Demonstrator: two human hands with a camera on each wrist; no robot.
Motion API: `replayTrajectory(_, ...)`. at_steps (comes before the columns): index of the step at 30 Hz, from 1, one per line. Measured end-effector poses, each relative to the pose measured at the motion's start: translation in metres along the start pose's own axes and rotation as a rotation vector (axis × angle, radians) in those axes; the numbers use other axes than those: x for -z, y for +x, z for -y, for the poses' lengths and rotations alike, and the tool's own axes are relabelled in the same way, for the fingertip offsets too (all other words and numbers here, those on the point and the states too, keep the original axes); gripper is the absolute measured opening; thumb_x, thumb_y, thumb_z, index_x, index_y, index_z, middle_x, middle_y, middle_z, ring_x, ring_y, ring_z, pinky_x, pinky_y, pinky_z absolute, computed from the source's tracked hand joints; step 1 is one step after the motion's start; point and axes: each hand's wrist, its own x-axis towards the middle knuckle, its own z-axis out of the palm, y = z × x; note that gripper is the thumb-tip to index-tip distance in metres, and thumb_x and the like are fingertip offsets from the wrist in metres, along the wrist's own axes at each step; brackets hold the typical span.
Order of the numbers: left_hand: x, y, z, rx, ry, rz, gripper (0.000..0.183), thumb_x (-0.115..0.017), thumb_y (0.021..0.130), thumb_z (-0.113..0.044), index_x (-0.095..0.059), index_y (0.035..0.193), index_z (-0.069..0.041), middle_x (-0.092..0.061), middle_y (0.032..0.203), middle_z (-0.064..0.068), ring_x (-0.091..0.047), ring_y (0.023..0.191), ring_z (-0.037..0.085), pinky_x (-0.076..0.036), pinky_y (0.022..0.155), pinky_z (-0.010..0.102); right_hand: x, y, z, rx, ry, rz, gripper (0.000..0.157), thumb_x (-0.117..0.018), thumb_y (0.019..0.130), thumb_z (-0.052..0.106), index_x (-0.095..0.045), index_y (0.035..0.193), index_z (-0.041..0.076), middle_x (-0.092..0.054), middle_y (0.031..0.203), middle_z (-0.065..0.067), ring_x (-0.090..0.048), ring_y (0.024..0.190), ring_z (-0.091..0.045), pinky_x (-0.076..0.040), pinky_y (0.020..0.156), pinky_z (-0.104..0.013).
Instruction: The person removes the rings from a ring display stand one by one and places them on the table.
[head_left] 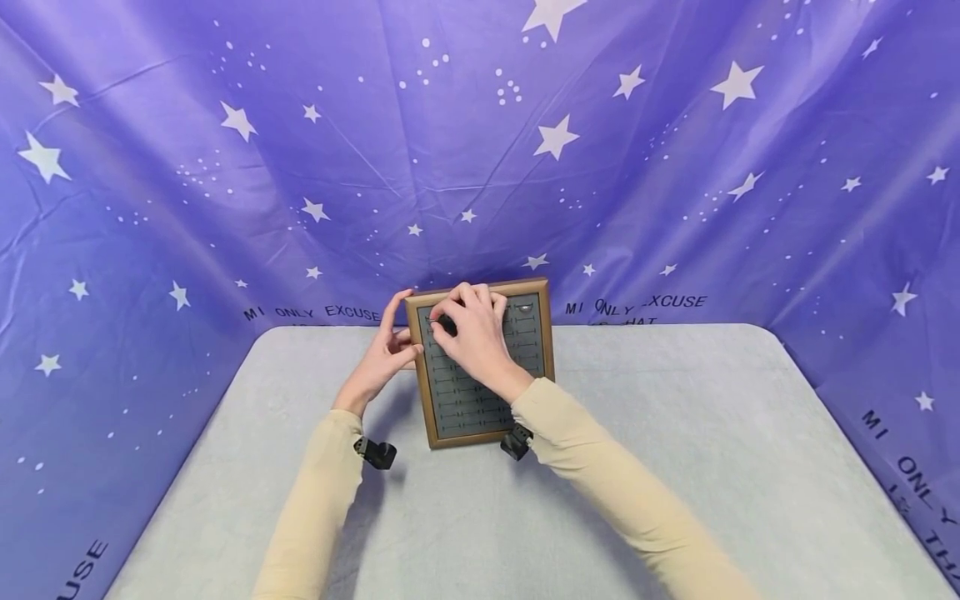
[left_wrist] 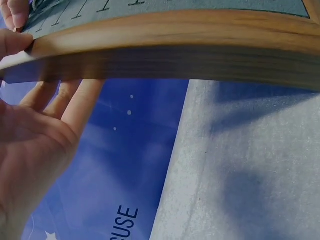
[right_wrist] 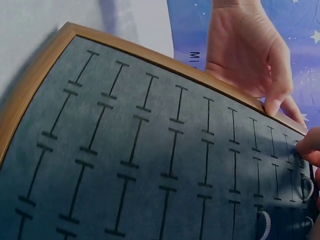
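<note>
A ring display board (head_left: 487, 408), dark grey-green with rows of slits and a brown wooden frame, stands tilted on the table. My left hand (head_left: 382, 358) grips its left edge; in the left wrist view the thumb lies on the frame (left_wrist: 175, 30) and the fingers go behind. Over the board's upper left, my right hand (head_left: 476, 333) has curled fingers and pinches a small ring, mostly hidden by the fingertips, at a slit in the top row. A silvery ring (right_wrist: 308, 188) sits near those fingers, another ring (right_wrist: 265, 224) farther along. One shiny ring (head_left: 525, 308) is at the upper right.
The board stands toward the back of a pale grey table (head_left: 675, 450). A purple star-printed cloth (head_left: 450, 150) hangs behind and at both sides. Black wrist cameras are strapped at both sleeves, the right camera (head_left: 516, 442) close to the board's lower edge.
</note>
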Motion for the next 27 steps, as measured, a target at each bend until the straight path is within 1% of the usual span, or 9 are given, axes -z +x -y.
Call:
replayTrajectory(2, 0.002, -0.001, -0.001, 0.015, -0.015, 0.022, 0.087, -0.051, 0.091, 0.01, -0.012, 0.153, -0.037, -0.059, 0.115, 0.024, -0.066, 0.091, 0.027, -0.055, 0.076, 0.052, 0.0, 0.0, 0.0, -0.003, 0.001, 0.0, 0.003, -0.07, 0.087, 0.018, -0.068, 0.085, 0.018, -0.051, 0.099, -0.001, -0.041, 0.099, -0.024, -0.027, 0.087, -0.049)
replayTrajectory(8, 0.006, -0.002, -0.004, 0.046, -0.063, 0.101, 0.086, -0.05, 0.094, 0.01, -0.008, 0.153, -0.038, -0.055, 0.125, 0.026, -0.066, 0.095, 0.028, -0.051, 0.082, 0.057, 0.003, -0.001, 0.001, -0.011, 0.026, 0.026, 0.006, -0.069, 0.087, 0.016, -0.064, 0.085, 0.018, -0.049, 0.099, -0.001, -0.039, 0.098, -0.024, -0.025, 0.087, -0.049)
replayTrajectory(15, 0.007, -0.001, -0.005, 0.052, -0.075, 0.121, 0.086, -0.049, 0.094, 0.012, -0.007, 0.153, -0.035, -0.057, 0.124, 0.024, -0.066, 0.097, 0.028, -0.052, 0.081, 0.056, 0.01, -0.002, 0.0, -0.016, 0.051, 0.087, 0.006, -0.067, 0.088, 0.016, -0.063, 0.085, 0.018, -0.049, 0.1, 0.0, -0.039, 0.1, -0.024, -0.025, 0.089, -0.048)
replayTrajectory(17, 0.007, -0.001, -0.005, 0.047, -0.073, 0.115, 0.087, -0.049, 0.093, 0.013, -0.007, 0.153, -0.034, -0.057, 0.123, 0.025, -0.066, 0.096, 0.028, -0.052, 0.08, 0.056, 0.013, -0.003, -0.001, -0.024, 0.089, 0.1, 0.006, -0.067, 0.087, 0.015, -0.062, 0.085, 0.017, -0.049, 0.099, 0.0, -0.04, 0.101, -0.024, -0.025, 0.089, -0.048)
replayTrajectory(19, 0.007, -0.001, -0.004, 0.041, -0.067, 0.104, 0.087, -0.05, 0.092, 0.014, -0.007, 0.153, -0.033, -0.057, 0.122, 0.026, -0.066, 0.096, 0.029, -0.053, 0.079, 0.057, 0.017, -0.004, -0.001, -0.039, 0.155, 0.102, 0.006, -0.066, 0.086, 0.013, -0.061, 0.085, 0.016, -0.049, 0.099, 0.0, -0.04, 0.102, -0.025, -0.025, 0.089, -0.048)
replayTrajectory(23, 0.006, 0.0, -0.002, 0.026, -0.056, 0.084, 0.089, -0.05, 0.09, 0.016, -0.009, 0.153, -0.032, -0.058, 0.121, 0.028, -0.066, 0.095, 0.029, -0.053, 0.076, 0.057, 0.026, -0.007, -0.003, -0.077, 0.306, 0.075, 0.003, -0.064, 0.085, 0.011, -0.061, 0.087, 0.012, -0.052, 0.099, -0.002, -0.043, 0.102, -0.025, -0.026, 0.087, -0.048)
replayTrajectory(27, 0.006, 0.001, -0.001, 0.011, -0.049, 0.073, 0.09, -0.05, 0.09, 0.017, -0.009, 0.153, -0.032, -0.06, 0.119, 0.026, -0.066, 0.094, 0.029, -0.055, 0.074, 0.055, 0.035, -0.011, -0.008, -0.098, 0.362, 0.031, 0.003, -0.063, 0.086, 0.012, -0.062, 0.089, 0.011, -0.058, 0.103, -0.002, -0.048, 0.104, -0.023, -0.028, 0.088, -0.049)
